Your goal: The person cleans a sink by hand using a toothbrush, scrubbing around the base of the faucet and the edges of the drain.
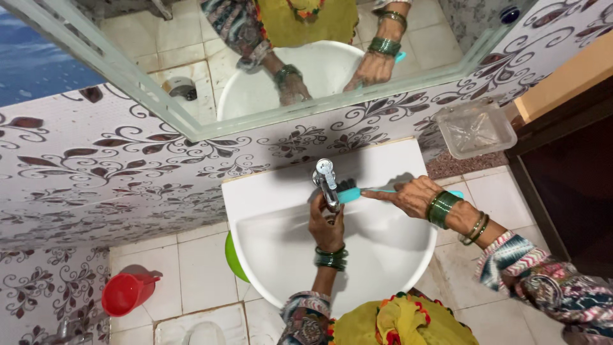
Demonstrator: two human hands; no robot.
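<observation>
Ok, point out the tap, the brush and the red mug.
tap (326, 182), head view, on its metal body.
teal brush (348, 194), head view, on its head by the tap.
red mug (124, 294), head view, on its side wall.

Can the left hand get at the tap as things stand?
Likely yes: the left hand is already in the basin right under the tap, apparently touching it; the brush in the right hand sits beside, not between.

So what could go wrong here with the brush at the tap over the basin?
The teal brush in the right hand is scrubbing right against the chrome tap, so bristles may flick dirty water onto the mirror or the patterned wall. The left hand sits directly under the spout and could be splashed or jabbed by the brush.
</observation>
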